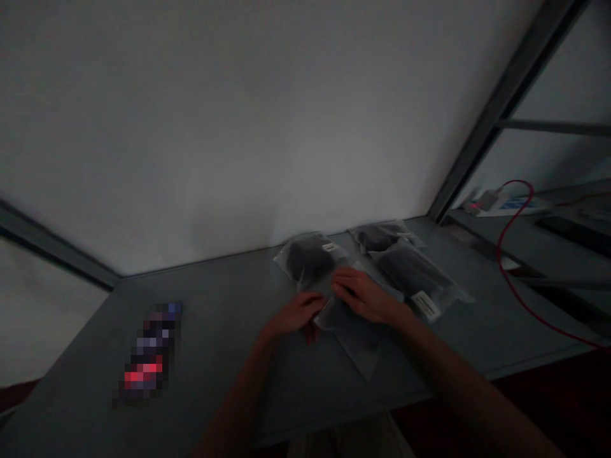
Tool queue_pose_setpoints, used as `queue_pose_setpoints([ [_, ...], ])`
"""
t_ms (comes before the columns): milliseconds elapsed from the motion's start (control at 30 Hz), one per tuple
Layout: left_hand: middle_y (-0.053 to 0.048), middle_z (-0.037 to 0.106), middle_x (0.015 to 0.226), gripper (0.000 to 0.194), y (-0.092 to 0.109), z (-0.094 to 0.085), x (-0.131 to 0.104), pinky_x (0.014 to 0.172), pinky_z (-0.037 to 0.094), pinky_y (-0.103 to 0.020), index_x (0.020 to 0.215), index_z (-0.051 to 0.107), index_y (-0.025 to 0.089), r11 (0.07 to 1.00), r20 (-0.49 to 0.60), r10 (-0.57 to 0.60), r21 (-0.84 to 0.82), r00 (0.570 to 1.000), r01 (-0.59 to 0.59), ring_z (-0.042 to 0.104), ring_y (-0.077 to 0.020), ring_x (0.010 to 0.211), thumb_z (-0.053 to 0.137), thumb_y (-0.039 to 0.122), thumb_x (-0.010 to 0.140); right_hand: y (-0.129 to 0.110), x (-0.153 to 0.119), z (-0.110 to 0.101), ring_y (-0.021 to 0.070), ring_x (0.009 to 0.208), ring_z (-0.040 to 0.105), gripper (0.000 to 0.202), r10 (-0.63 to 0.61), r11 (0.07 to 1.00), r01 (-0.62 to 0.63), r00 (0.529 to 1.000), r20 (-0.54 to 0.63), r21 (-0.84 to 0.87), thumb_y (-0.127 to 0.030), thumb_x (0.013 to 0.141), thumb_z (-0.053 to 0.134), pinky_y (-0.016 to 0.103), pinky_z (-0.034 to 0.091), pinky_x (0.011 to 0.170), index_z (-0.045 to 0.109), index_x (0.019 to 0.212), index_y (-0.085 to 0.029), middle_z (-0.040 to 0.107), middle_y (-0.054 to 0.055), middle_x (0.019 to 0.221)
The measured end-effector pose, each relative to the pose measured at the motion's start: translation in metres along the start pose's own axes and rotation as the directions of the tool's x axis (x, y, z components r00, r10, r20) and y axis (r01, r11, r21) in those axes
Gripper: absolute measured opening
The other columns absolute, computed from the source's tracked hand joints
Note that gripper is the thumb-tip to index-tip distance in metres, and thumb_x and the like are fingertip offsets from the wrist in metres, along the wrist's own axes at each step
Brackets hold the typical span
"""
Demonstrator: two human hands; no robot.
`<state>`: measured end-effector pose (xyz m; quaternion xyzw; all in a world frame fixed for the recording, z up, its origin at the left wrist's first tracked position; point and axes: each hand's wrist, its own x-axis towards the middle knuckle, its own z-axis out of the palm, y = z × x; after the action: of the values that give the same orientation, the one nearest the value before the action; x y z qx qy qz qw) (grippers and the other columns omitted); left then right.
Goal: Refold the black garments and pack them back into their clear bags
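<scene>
A translucent plastic bag [358,343] lies on the grey table [214,343] in front of me, one corner pointing toward the front edge. My left hand [296,313] is closed at the bag's left edge, its fingers bent and partly hidden. From the other side my right hand [360,294] reaches over the top of the same bag, fingers together and curled onto it. What the bag holds is hard to make out in the dim light. Just beyond my hands sits a clear bag with a dark rounded item [310,257] and a small white label.
To the right lie a bagged dark item with a white label [413,277] and a smaller clear bag [382,237] behind it. A pixelated object [147,353] rests at the left. A red cable [501,254] curves past a metal post [491,114]. A pale wall [238,127] backs the table.
</scene>
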<state>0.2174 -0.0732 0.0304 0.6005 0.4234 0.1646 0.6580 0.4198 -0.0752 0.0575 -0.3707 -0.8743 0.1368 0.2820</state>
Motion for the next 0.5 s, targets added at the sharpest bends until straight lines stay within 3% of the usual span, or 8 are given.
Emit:
queue_pose_setpoints([
  [233, 0.002, 0.058, 0.053, 0.039, 0.005, 0.009, -0.004, 0.039, 0.045, -0.025, 0.090, 0.058, 0.018, 0.996, 0.088, 0.058, 0.056, 0.994, -0.063, 0.057, -0.0147, 0.039, 0.055, 0.057, 0.083, -0.008, 0.001, 0.008, 0.0158, 0.064, 0.047, 0.040, -0.100, 0.995, 0.098, 0.989, -0.106, -0.018, -0.026, 0.100, 0.034, 0.030, 0.038, 0.064, 0.050, 0.064, -0.020, 0.052, 0.002, 0.065],
  [333, 0.002, 0.057, 0.051, 0.033, 0.007, 0.012, -0.005, 0.037, 0.045, -0.025, 0.085, 0.057, 0.019, 0.999, 0.050, 0.014, 0.039, 0.999, -0.016, 0.058, -0.0156, 0.039, 0.055, 0.052, 0.083, -0.016, -0.003, 0.011, 0.0148, 0.055, 0.042, 0.040, -0.151, 0.988, 0.155, 0.967, -0.208, 0.007, -0.023, 0.099, 0.034, 0.030, 0.033, 0.057, 0.046, 0.061, -0.022, 0.046, -0.001, 0.055],
  [400, 0.002, 0.058, 0.051, 0.026, 0.009, 0.012, -0.005, 0.036, 0.044, -0.024, 0.084, 0.056, 0.020, 0.999, 0.011, -0.041, -0.018, 0.999, 0.041, 0.059, -0.0159, 0.040, 0.059, 0.045, 0.078, -0.020, -0.007, 0.012, 0.0153, 0.052, 0.038, 0.039, -0.212, 0.975, 0.224, 0.920, -0.329, -0.002, -0.022, 0.096, 0.033, 0.032, 0.030, 0.055, 0.043, 0.059, -0.023, 0.041, -0.002, 0.052],
  [500, 0.002, 0.062, 0.055, 0.027, 0.009, 0.010, -0.005, 0.036, 0.046, -0.024, 0.089, 0.054, 0.019, 0.982, -0.031, -0.124, -0.149, 0.992, 0.119, 0.061, -0.0170, 0.042, 0.062, 0.032, 0.067, -0.021, -0.016, 0.016, 0.0159, 0.049, 0.033, 0.035, -0.305, 0.939, 0.342, 0.797, -0.522, -0.027, -0.021, 0.092, 0.033, 0.034, 0.029, 0.055, 0.038, 0.057, -0.025, 0.034, -0.002, 0.050],
])
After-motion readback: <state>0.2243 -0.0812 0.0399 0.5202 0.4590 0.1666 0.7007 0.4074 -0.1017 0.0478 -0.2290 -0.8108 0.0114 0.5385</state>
